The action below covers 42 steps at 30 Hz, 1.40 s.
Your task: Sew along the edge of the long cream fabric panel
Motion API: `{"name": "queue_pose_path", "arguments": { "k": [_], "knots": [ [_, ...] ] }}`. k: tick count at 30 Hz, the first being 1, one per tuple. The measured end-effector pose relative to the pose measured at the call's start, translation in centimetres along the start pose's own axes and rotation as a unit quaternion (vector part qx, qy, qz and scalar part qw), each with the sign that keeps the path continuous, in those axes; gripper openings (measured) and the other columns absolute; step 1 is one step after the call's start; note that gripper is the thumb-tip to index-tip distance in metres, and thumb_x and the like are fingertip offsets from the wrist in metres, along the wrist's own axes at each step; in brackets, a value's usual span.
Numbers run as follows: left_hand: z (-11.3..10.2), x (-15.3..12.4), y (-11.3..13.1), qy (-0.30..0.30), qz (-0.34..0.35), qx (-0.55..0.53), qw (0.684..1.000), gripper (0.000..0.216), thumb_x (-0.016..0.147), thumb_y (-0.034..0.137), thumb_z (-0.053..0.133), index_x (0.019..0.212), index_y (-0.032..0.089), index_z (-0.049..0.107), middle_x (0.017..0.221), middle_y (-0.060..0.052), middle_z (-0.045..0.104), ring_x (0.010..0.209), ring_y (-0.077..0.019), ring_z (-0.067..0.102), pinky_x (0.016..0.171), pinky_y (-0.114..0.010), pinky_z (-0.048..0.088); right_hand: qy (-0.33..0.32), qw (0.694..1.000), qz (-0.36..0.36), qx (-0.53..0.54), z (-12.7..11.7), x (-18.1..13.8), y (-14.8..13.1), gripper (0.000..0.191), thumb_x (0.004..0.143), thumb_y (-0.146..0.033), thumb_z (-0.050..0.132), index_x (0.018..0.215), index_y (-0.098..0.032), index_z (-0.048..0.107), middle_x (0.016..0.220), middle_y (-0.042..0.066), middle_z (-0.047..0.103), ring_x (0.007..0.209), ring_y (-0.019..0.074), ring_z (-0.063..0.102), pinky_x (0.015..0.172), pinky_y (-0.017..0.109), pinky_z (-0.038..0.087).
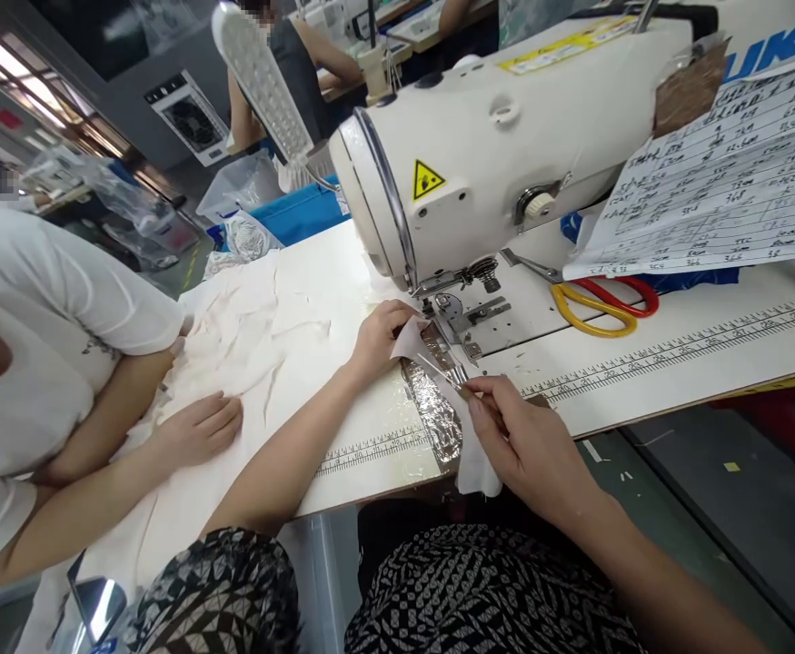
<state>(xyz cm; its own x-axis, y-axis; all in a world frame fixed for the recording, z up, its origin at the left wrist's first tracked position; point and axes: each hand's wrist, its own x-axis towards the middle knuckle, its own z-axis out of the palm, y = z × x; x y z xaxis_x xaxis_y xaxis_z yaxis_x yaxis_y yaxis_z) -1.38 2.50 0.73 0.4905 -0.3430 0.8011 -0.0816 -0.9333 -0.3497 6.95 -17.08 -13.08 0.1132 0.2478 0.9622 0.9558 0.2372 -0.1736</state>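
My left hand lies on the sewing table beside the presser foot, its fingers closed on the upper end of a thin white fabric piece. My right hand is closed in a pinch at the table's front, around a slim metal tool that looks like tweezers and points toward the fabric. The fabric runs down between my hands and hangs over the table edge. Beneath it is a shiny taped patch. The white sewing machine stands right behind, its head above my left fingertips.
Scissors with yellow and red handles lie right of the needle area. A handwritten sheet hangs off the machine. At left, a co-worker's forearm rests by spread pale fabric. Printed rulers follow the table's front edge.
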Motion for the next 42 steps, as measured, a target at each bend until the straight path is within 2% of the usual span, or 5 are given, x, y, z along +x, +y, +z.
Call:
{"name": "queue_pose_path", "arguments": {
  "k": [2, 7, 14, 34, 42],
  "knots": [
    [-0.1, 0.0, 0.2, -0.004, -0.006, 0.0, 1.0, 0.024, 0.09, 0.038, 0.059, 0.081, 0.019, 0.069, 0.092, -0.006, 0.068, 0.087, -0.0177, 0.063, 0.076, -0.031, 0.053, 0.041, 0.998, -0.006, -0.056, 0.4, 0.3, 0.7, 0.032, 0.102, -0.031, 0.032, 0.11, -0.012, 0.057, 0.067, 0.001, 0.067, 0.052, 0.0203, 0.063, 0.045, 0.028, 0.038],
    [-0.3, 0.2, 0.7, -0.002, -0.026, 0.018, 1.0, 0.02, 0.089, 0.034, 0.059, 0.08, 0.019, 0.068, 0.092, -0.006, 0.068, 0.088, -0.0188, 0.063, 0.074, -0.032, 0.053, 0.115, 0.975, -0.043, -0.187, 1.7, 2.1, 1.8, 0.034, 0.1, -0.023, 0.036, 0.117, -0.01, 0.062, 0.098, 0.007, 0.073, 0.067, 0.0209, 0.067, 0.052, 0.03, 0.041],
    [-0.2, 0.1, 0.8, -0.011, -0.032, 0.048, 0.998, 0.015, 0.09, 0.025, 0.054, 0.081, 0.019, 0.065, 0.095, -0.006, 0.068, 0.091, -0.0183, 0.063, 0.081, -0.033, 0.053, 0.1, 0.972, -0.05, -0.208, 2.4, 3.6, 1.8, 0.032, 0.097, -0.021, 0.04, 0.115, -0.012, 0.064, 0.098, 0.005, 0.073, 0.064, 0.0184, 0.066, 0.05, 0.029, 0.039],
    [0.1, 0.3, 0.5, -0.015, -0.018, 0.065, 0.998, 0.004, 0.085, 0.019, 0.057, 0.089, 0.018, 0.059, 0.094, -0.005, 0.065, 0.087, -0.0169, 0.059, 0.075, -0.03, 0.05, 0.027, 0.959, -0.03, -0.282, 2.7, 3.9, 1.8, 0.036, 0.104, -0.024, 0.033, 0.127, -0.011, 0.058, 0.103, 0.009, 0.072, 0.069, 0.0214, 0.068, 0.049, 0.031, 0.039],
    [0.2, 0.4, 0.4, -0.001, -0.055, 0.004, 0.998, 0.005, 0.084, 0.016, 0.057, 0.079, 0.019, 0.059, 0.087, -0.002, 0.065, 0.082, -0.0147, 0.059, 0.072, -0.028, 0.049, 0.026, 0.96, -0.026, -0.277, 2.5, 3.7, 1.8, 0.036, 0.103, -0.023, 0.032, 0.125, -0.012, 0.058, 0.102, 0.008, 0.072, 0.069, 0.0205, 0.068, 0.049, 0.031, 0.04]
  ]
}}
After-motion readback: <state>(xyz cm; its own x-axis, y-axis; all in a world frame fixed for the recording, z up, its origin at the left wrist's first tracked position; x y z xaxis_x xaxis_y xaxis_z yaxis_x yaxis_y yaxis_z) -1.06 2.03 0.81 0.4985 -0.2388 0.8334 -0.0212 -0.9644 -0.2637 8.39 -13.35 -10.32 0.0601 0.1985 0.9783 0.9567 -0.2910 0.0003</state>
